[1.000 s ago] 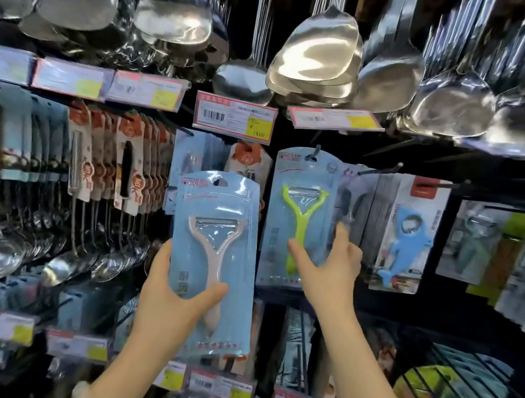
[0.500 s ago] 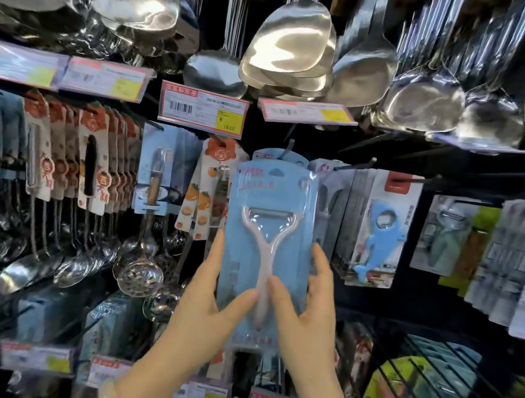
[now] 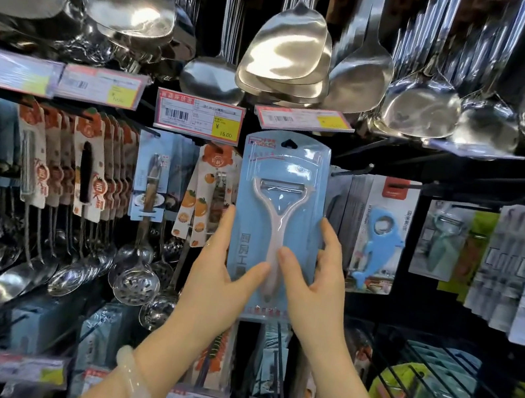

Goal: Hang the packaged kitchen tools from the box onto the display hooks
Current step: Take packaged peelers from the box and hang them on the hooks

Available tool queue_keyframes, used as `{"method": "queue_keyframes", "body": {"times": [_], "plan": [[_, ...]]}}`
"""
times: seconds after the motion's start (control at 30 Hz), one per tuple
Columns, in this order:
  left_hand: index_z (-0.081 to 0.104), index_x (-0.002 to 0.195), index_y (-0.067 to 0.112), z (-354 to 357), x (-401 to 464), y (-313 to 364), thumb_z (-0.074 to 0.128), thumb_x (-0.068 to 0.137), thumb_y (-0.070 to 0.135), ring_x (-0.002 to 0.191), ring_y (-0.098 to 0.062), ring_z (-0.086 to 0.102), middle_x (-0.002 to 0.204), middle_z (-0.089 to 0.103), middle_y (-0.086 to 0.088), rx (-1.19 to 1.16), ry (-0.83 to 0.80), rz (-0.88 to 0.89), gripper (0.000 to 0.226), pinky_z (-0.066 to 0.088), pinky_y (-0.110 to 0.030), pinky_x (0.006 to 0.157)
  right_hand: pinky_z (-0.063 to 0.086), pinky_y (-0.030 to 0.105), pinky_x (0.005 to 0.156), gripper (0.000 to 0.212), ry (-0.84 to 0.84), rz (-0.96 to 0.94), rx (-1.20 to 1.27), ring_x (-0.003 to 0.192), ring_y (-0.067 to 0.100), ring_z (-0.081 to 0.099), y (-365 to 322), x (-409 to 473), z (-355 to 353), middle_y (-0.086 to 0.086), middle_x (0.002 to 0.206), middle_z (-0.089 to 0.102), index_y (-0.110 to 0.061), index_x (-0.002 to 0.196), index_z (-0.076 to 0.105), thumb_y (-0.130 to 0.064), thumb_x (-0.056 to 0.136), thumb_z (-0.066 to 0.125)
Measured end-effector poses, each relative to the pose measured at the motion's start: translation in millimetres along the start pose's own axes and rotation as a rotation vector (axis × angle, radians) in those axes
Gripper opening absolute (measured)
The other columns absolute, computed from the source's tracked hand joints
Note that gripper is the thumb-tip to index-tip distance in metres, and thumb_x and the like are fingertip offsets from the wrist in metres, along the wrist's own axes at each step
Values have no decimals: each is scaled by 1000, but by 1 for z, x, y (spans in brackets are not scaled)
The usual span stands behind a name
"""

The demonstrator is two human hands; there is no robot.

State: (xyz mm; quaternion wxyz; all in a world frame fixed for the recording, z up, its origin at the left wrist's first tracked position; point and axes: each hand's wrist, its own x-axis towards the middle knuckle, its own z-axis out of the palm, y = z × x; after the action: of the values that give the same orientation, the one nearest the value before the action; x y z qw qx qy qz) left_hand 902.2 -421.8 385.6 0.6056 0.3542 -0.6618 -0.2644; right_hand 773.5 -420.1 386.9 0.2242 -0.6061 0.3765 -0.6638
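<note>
Holding the peeler pack point(image 3: 276, 222) upright, left hand point(image 3: 222, 282) and right hand point(image 3: 315, 287) pinch its lower edges; its hang hole point(image 3: 289, 143) sits straight above them

The yellow patch of the price tag point(image 3: 199, 116) reads "¥ 15.00" beside a barcode, the blue peeler card point(image 3: 279, 201) shows the characters 厨房工 down its lower left, and other labels are too blurred to read.

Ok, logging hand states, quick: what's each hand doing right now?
Left hand: holds the blue peeler pack by its lower left edge, thumb on the front.
Right hand: holds the same pack by its lower right edge, thumb on the front.
</note>
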Motion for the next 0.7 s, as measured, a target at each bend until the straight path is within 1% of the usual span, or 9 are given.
{"method": "queue_keyframes", "body": {"times": [0.1,0.17,0.23,0.37,0.4,0.47,0.53,0.63,0.7], "plan": [[21,143,45,1,-2,-3,65,87,13,118,-1,54,136,49,11,-3,2,-13,78,49,-26,98,46,38,102,61,10,18,-6,125,7,49,5,-2,0,-8,143,44,-42,140,26,-24,91,58],[19,138,50,2,-1,-6,65,88,15,123,1,48,141,42,14,21,-7,-22,77,44,-15,98,44,34,105,62,12,36,-34,127,4,46,8,-1,0,-9,145,41,-39,143,26,-26,91,58],[15,147,39,1,3,-11,65,88,16,127,1,42,146,36,17,48,-24,-41,81,41,-7,96,44,39,105,63,5,47,-76,128,8,46,13,2,0,-8,144,42,-39,144,25,-29,91,58],[15,151,31,2,19,-26,66,87,20,127,-10,47,144,40,11,163,-60,-75,83,45,-33,102,47,41,100,65,9,87,-212,121,14,52,24,18,5,-3,137,47,-38,145,21,-32,91,58],[17,150,30,2,24,-29,66,87,18,125,-12,48,143,41,8,193,-71,-102,81,46,-32,100,47,41,100,65,14,93,-244,120,15,52,27,23,8,-1,136,47,-38,145,21,-33,92,57],[26,142,27,2,35,-32,65,86,15,117,-14,54,135,48,3,244,-96,-127,70,49,-20,86,45,39,102,64,1,110,-269,118,14,51,34,34,12,0,137,44,-36,145,20,-34,92,55],[22,146,23,2,44,-36,66,83,21,111,-15,57,131,51,0,301,-138,-158,77,48,-17,78,42,32,102,65,-19,140,-304,115,10,49,38,44,17,-2,137,41,-34,148,18,-33,93,53],[19,146,21,2,46,-39,67,77,33,113,-26,55,132,51,-11,396,-162,-212,85,50,-35,89,39,27,97,66,-29,159,-381,115,10,46,41,44,19,-1,135,40,-31,149,17,-32,93,52],[8,151,18,3,34,-38,68,81,31,128,-34,39,143,37,-18,553,-151,-243,93,38,-41,104,29,21,97,68,-43,190,-449,124,15,40,43,30,14,3,139,34,-28,151,14,-30,94,53]]}}
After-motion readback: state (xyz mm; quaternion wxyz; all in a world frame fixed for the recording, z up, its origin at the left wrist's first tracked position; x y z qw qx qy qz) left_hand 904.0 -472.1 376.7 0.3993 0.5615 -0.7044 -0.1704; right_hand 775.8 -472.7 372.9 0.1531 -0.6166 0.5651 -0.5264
